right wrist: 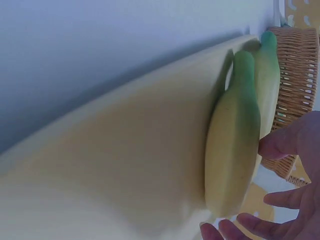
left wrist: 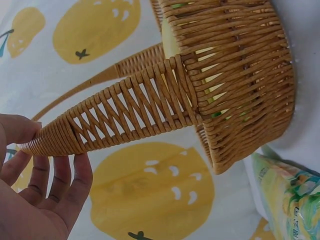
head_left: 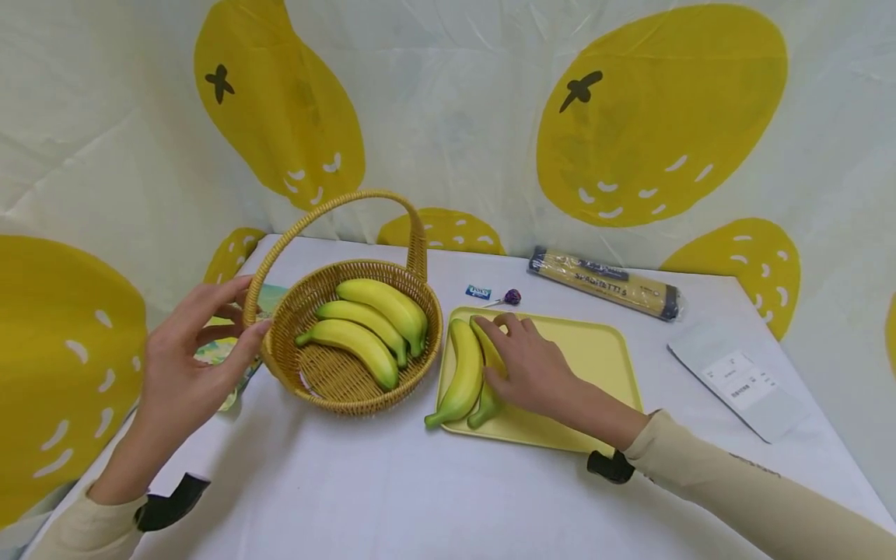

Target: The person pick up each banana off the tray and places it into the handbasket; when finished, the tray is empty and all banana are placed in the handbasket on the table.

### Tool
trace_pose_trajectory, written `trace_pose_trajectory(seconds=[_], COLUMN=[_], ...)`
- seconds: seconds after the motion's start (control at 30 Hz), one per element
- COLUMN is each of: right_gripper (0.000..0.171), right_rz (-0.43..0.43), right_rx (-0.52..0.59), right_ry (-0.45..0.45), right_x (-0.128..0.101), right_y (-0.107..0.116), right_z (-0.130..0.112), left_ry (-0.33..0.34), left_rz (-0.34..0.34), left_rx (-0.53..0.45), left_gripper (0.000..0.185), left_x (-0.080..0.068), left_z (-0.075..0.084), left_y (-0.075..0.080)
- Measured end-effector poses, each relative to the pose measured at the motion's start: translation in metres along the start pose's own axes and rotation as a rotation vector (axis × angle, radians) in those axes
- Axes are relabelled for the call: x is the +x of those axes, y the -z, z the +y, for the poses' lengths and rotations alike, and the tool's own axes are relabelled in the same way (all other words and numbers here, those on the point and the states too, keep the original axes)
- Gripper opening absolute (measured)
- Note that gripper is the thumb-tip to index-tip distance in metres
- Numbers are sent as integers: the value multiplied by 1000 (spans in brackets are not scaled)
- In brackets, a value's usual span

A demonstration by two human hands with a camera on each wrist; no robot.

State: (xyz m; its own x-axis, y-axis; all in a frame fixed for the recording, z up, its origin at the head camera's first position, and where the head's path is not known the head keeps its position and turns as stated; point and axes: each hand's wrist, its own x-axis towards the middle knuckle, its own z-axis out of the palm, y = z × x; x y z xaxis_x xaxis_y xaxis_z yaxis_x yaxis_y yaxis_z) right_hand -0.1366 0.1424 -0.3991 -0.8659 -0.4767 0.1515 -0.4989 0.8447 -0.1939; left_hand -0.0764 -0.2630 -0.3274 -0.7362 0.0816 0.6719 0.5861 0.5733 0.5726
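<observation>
A wicker basket (head_left: pixel 350 398) holds three yellow bananas (head_left: pixel 381 305). My left hand (head_left: pixel 248 307) is at the foot of the basket handle (head_left: pixel 329 208). In the left wrist view the handle (left wrist: pixel 130 110) passes between the thumb and curled fingers of that hand (left wrist: pixel 52 145). To the right, a yellow tray (head_left: pixel 595 350) carries two bananas. My right hand (head_left: pixel 500 350) lies over the right banana (head_left: pixel 486 406), and the left banana (head_left: pixel 463 373) lies free beside it. In the right wrist view the thumb and fingertips of this hand (right wrist: pixel 247 190) wrap that banana (right wrist: pixel 232 145).
Behind the tray lie a spaghetti pack (head_left: pixel 602 281), a lollipop (head_left: pixel 512 296) and a small blue packet (head_left: pixel 478 292). A white pouch (head_left: pixel 745 381) lies at the right. A colourful packet (head_left: pixel 224 350) sits left of the basket. A cloth backdrop closes off the table's back.
</observation>
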Motion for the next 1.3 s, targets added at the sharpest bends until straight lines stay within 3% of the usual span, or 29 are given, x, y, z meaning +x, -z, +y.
trace_pose_trajectory(seconds=[0.7,0.97,1.3], right_gripper=[79,76,75], right_rz=[-74,-36,-22], right_rx=[-34,-56,-62], right_ry=[-132,-124,-124], right_x=[4,-4,-7], right_y=[-17,-20,-20], right_z=[-2,12,23], left_ry=[4,15,9], left_rz=[26,-7,6], left_rx=[5,6,6], left_gripper=[71,70,71], left_x=[-3,-2,-2], left_z=[-3,-3,-1], left_y=[-3,0,-1])
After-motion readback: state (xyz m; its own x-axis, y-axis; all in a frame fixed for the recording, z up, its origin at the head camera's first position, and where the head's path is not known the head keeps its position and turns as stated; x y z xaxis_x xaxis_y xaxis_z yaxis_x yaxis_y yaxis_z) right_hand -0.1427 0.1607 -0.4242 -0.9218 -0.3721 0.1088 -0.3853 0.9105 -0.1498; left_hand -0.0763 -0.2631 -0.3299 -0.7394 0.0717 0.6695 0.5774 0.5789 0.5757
